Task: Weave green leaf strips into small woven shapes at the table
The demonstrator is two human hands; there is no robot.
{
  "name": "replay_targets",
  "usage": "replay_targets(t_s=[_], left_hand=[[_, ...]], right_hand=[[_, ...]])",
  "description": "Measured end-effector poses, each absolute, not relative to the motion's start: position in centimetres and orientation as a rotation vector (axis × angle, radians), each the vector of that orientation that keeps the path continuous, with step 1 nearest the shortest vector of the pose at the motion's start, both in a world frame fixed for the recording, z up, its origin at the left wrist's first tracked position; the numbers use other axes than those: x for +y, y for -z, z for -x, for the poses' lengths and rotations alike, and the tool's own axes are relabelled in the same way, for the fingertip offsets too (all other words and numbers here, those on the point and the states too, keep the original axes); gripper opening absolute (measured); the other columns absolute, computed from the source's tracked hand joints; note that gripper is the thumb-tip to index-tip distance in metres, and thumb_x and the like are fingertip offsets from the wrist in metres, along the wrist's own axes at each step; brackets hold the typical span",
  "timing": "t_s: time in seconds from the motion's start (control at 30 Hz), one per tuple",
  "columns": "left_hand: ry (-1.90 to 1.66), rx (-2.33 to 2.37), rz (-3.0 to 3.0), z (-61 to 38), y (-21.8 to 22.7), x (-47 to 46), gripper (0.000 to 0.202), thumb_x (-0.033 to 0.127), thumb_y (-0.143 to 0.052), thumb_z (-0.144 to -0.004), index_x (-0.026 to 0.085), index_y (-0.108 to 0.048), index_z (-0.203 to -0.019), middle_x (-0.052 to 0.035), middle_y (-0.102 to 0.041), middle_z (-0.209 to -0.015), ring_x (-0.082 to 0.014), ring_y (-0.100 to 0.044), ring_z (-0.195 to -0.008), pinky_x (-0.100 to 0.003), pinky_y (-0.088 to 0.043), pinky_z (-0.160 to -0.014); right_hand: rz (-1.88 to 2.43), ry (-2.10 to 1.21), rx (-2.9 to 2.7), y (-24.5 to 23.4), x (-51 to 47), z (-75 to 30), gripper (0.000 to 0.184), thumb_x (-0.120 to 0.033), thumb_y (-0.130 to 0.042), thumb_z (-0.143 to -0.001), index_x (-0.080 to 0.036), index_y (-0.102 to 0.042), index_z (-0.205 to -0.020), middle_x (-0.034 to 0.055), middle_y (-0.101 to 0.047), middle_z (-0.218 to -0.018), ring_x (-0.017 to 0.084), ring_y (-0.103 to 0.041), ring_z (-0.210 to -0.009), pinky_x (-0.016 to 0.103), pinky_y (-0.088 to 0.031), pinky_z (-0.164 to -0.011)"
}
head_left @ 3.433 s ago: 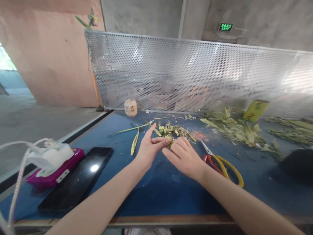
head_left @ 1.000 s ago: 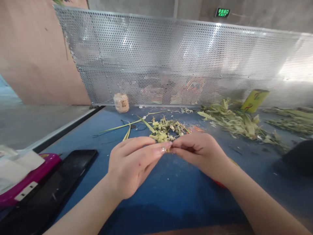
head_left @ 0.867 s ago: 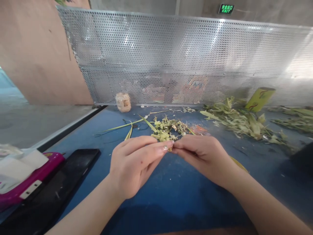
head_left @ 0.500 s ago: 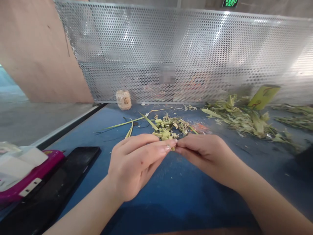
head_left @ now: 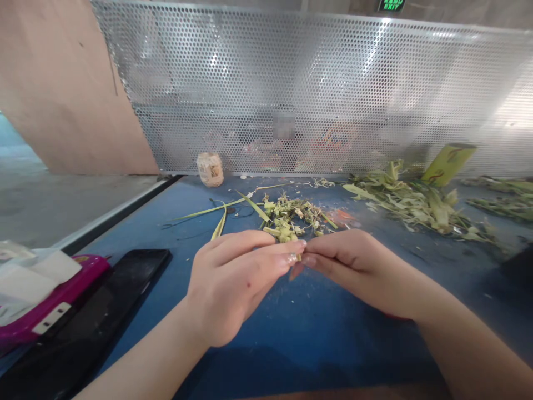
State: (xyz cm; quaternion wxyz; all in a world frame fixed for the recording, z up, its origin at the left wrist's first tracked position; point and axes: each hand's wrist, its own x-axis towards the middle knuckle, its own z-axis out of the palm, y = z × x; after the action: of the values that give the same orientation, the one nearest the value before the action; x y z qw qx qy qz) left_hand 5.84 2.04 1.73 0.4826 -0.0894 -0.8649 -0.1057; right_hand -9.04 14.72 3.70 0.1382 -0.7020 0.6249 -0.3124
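My left hand (head_left: 237, 283) and my right hand (head_left: 358, 264) meet fingertip to fingertip over the blue tabletop (head_left: 287, 333). Both are closed in a pinch around a small yellowish-green plant piece (head_left: 298, 257), mostly covered by the fingers. Just beyond my fingertips lies a heap of dry greenish plant scraps (head_left: 297, 214), with paler yellow-green bits on its near side. A long green leaf strip (head_left: 208, 211) stretches to the left of the heap, and a shorter folded strip (head_left: 220, 223) rests by my left knuckles.
A black phone (head_left: 120, 300) and a magenta power strip (head_left: 25, 328) with white plugs lie at left. Behind stand a whitish roll (head_left: 210, 169) and a perforated metal screen (head_left: 250, 83). At right are piled leaves (head_left: 425, 208) and a yellow-green box (head_left: 448, 165).
Both hands have shifted slightly right and a little nearer to me, still pinched together. The heap, leaves and phone stay where they were.
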Motion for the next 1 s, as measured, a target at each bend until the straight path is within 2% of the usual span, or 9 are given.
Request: replay_targets(t_s=[0.1,0.2,0.33,0.43,0.67,0.77,0.83,0.93,1.0], left_hand=[[0.269,-2.107,0.213,-5.7,-1.4,1.9,0.017,0.017,-0.046,-0.081,0.024,-0.06,-0.088,-0.0002,-0.069,-0.088,-0.0145,-0.065,-0.079,-0.025,-0.057,-0.069],[0.216,-2.125,0.226,-5.6,-1.3,1.9,0.014,0.017,-0.048,-0.08,0.023,-0.06,-0.085,0.0002,-0.07,-0.085,-0.0138,-0.065,-0.078,-0.024,-0.056,-0.071],[0.173,-2.109,0.233,-5.5,-1.3,2.1,0.02,0.009,-0.059,-0.071,0.017,-0.06,-0.089,-0.002,-0.069,-0.087,-0.0121,-0.065,-0.078,-0.021,-0.054,-0.072],[0.244,-2.025,0.26,-5.2,-1.2,2.2,0.026,0.006,-0.062,-0.068,0.016,-0.058,-0.092,-0.0033,-0.069,-0.084,-0.0137,-0.065,-0.076,-0.025,-0.055,-0.069],[0.251,-2.079,0.156,-5.0,-2.4,2.7,0.019,0.009,-0.06,-0.071,0.021,-0.061,-0.085,0.0031,-0.069,-0.074,-0.0102,-0.065,-0.066,-0.02,-0.054,-0.064],[0.277,-2.047,0.091,-4.9,-2.5,2.5,0.017,0.011,-0.064,-0.068,0.023,-0.062,-0.079,0.0035,-0.068,-0.069,-0.0122,-0.064,-0.066,-0.022,-0.055,-0.059],[0.431,-2.025,0.115,-4.8,-2.2,2.3,0.027,0.011,-0.065,-0.067,0.024,-0.058,-0.089,0.0032,-0.067,-0.068,-0.014,-0.063,-0.068,-0.025,-0.054,-0.055],[0.677,-2.013,0.219,-4.6,-1.9,2.3,0.051,0.011,-0.064,-0.068,0.025,-0.041,-0.112,0.0033,-0.067,-0.068,-0.015,-0.062,-0.072,-0.027,-0.053,-0.055],[0.777,-1.997,0.265,-4.6,-1.9,2.5,0.059,0.009,-0.062,-0.07,0.024,-0.034,-0.119,0.0027,-0.068,-0.069,-0.0152,-0.061,-0.074,-0.027,-0.053,-0.055]], right_hand=[[2.037,0.881,1.756,-3.7,14.8,9.2,0.026,-0.029,-0.037,-0.088,-0.021,-0.062,-0.084,-0.0002,-0.063,-0.077,0.01,-0.058,-0.071,0.019,-0.042,-0.062],[2.144,0.84,1.749,-3.7,14.9,9.3,0.024,-0.027,-0.038,-0.088,-0.02,-0.061,-0.085,-0.0004,-0.063,-0.076,0.009,-0.057,-0.069,0.018,-0.042,-0.062],[2.334,0.699,1.844,-3.6,14.9,9.4,0.025,-0.027,-0.037,-0.089,-0.018,-0.059,-0.082,0.0008,-0.06,-0.07,0.009,-0.055,-0.064,0.019,-0.041,-0.059],[2.418,0.61,1.894,-3.6,14.9,9.5,0.026,-0.027,-0.035,-0.089,-0.018,-0.059,-0.082,0.0023,-0.06,-0.069,0.011,-0.055,-0.064,0.021,-0.041,-0.059],[2.39,0.749,1.766,-4.0,15.1,9.5,0.024,-0.023,-0.034,-0.089,-0.02,-0.057,-0.083,0.0007,-0.061,-0.076,0.01,-0.057,-0.072,0.02,-0.041,-0.067],[2.387,0.799,1.735,-4.1,15.2,9.5,0.026,-0.024,-0.034,-0.089,-0.02,-0.057,-0.079,-0.0006,-0.06,-0.072,0.008,-0.055,-0.068,0.018,-0.04,-0.065],[2.371,0.803,1.726,-4.2,15.2,9.5,0.028,-0.025,-0.034,-0.089,-0.02,-0.058,-0.075,-0.0009,-0.059,-0.068,0.007,-0.054,-0.064,0.018,-0.039,-0.063],[2.339,0.803,1.699,-4.4,15.4,9.4,0.03,-0.024,-0.034,-0.089,-0.019,-0.057,-0.071,-0.0017,-0.057,-0.064,0.006,-0.051,-0.058,0.017,-0.038,-0.059],[2.317,0.814,1.671,-4.5,15.4,9.4,0.03,-0.023,-0.035,-0.089,-0.019,-0.057,-0.068,-0.0022,-0.056,-0.062,0.005,-0.05,-0.056,0.016,-0.037,-0.057]])
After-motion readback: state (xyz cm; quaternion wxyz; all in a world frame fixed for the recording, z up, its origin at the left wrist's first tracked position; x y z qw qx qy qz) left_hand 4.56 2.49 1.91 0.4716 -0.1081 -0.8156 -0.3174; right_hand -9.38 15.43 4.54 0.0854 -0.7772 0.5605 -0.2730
